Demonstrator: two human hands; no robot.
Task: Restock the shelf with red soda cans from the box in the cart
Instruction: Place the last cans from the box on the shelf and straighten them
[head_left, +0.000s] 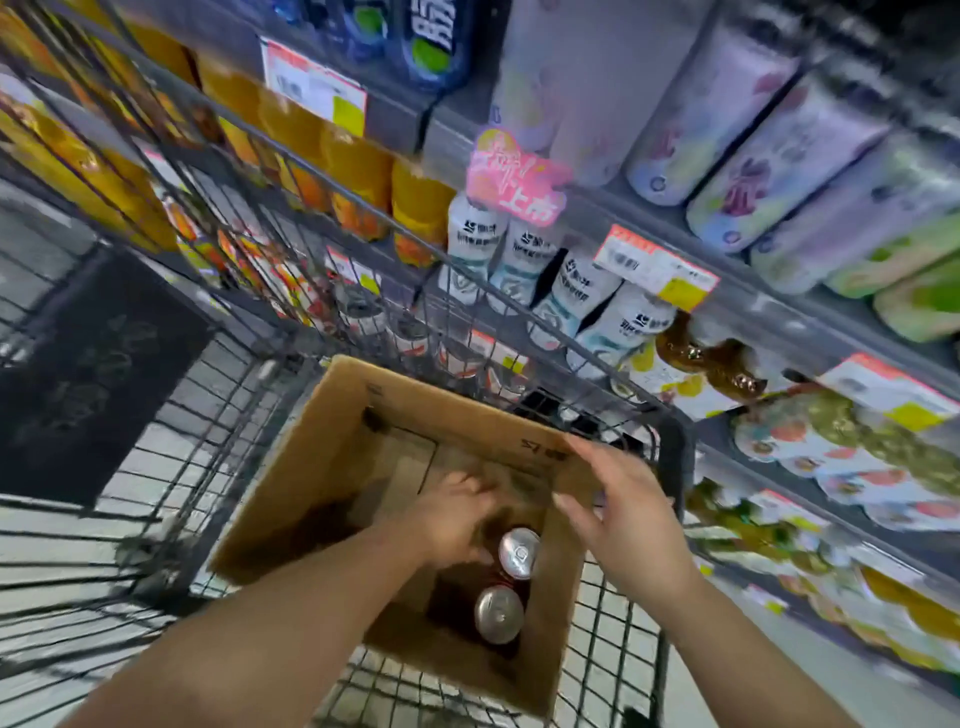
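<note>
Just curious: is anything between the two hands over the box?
In the head view, one can stands between the left hand and right hand, down inside the box.

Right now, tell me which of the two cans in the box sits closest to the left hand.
The upper can, farther from the camera: it sits right beside the left hand, just off its fingers. The other can lies nearer the camera, lower in the cardboard box.

Two upright red soda cans (511, 582) — silver tops up — inside open cardboard box (322, 441).
</note>
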